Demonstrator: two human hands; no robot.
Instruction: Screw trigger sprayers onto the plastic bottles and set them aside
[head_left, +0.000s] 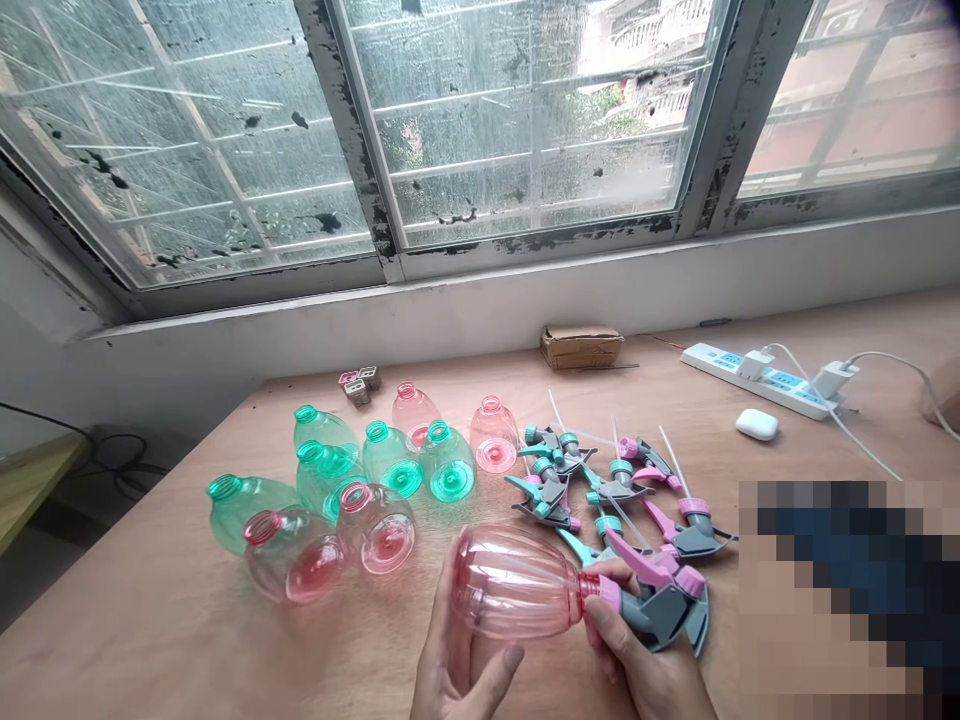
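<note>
The left hand [454, 665] has its fingers [447, 585] closed around a pink bottle [514, 585]; the bottle lies on its side in the air just above the bench [135, 630], with its neck turned toward the right hand [641, 675]. The fingers [611, 640] of the right hand are clenched on a spray head [664, 600] in pink and grey; this spray head sits at the neck of the pink bottle, its pink collar touching the neck, and I cannot tell if it is screwed tight.

Just beyond the right fingers lies a heap of spray heads [600, 480], teal, pink and grey, with thin white tubes pointing away; beyond the left fingers and to their left stand and lie the empty bottles, the green bottles [390, 460] further off and two pink bottles [375, 525] nearer.

Far beyond the fingers, near the wall, rests a cardboard box [582, 346]; to its left are some small cubes [358, 384]. Well to the right of the fingers are a power strip [765, 378] with white plugs and a white case [756, 424] beside it; behind all is a window [525, 120] with a worn frame.
</note>
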